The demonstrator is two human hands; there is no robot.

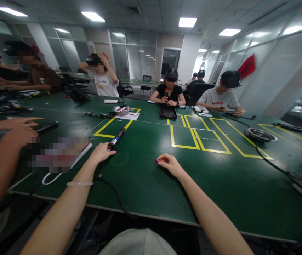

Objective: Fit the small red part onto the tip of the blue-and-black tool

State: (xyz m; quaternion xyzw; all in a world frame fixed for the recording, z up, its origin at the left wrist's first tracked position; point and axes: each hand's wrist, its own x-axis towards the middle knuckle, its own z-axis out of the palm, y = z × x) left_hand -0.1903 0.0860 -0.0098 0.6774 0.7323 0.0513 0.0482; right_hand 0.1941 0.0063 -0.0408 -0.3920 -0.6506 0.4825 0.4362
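Observation:
My left hand (101,153) is closed around the near end of a black electric screwdriver (117,139) with a blue band. The tool lies slanted over the green table, its far end pointing away from me. A black cable (115,191) runs from near this hand over the table's front edge. To the right, my right hand (168,163) pinches a small red piece (157,161) between thumb and fingers, just above or on the tabletop. What kind of piece it is, I cannot tell. Open tabletop separates the two hands.
Yellow tape outlines (185,146) mark the green table (145,191). A metal bowl (121,110) sits beyond my left hand; a round metal dish (261,134) lies right. At left are a blurred flat item (60,152) and a neighbour's hands (20,129). Several people sit around.

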